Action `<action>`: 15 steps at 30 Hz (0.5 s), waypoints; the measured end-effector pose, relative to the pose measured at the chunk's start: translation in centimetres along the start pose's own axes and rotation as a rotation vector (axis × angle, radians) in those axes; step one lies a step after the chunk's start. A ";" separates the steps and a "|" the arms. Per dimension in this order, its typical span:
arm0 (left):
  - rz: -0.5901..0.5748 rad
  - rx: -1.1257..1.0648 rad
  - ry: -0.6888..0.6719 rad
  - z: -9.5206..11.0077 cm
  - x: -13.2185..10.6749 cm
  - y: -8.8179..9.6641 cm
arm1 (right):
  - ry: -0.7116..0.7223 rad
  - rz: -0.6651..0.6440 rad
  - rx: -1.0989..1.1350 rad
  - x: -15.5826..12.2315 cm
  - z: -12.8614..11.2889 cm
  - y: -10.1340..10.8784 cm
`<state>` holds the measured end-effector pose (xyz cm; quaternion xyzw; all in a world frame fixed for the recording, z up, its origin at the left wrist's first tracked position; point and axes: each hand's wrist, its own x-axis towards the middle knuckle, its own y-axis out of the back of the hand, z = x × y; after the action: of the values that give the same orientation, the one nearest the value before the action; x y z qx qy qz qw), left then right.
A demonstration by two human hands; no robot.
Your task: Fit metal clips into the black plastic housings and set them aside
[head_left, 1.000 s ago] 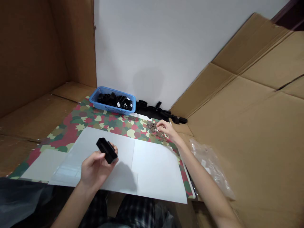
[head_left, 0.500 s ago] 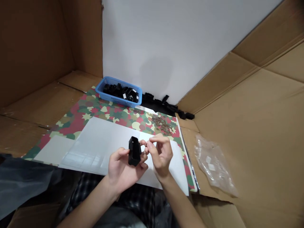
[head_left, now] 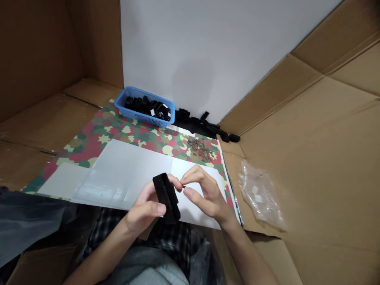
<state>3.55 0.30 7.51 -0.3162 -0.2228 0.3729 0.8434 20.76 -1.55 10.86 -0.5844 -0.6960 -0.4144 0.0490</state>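
Single head-worn view, from the person's own eye line, facing forward and down, close above left hand (head_left: 144, 204) and right hand (head_left: 206, 194), taking in camo mat (head_left: 118, 136) and white wall (head_left: 204, 55) beyond

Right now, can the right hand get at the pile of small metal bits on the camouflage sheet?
Probably yes: only the flat white sheet and the camouflage sheet lie between the right hand and the pile, with nothing upright in the way.
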 end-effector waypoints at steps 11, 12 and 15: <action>0.101 0.089 -0.141 -1.3 0.2 0.6 | -0.427 0.324 0.352 -1.2 0.7 -2.4; 0.104 0.209 -0.204 -1.3 0.1 0.7 | -0.441 0.349 0.377 -1.2 0.7 -2.5; 0.142 0.655 -0.442 -1.0 -0.3 1.0 | -0.445 0.405 0.388 -1.3 0.4 -2.4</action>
<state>3.49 0.22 6.10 0.0428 -0.2457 0.5407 0.8034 19.32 -2.18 8.64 -0.7663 -0.6253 -0.1190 0.0873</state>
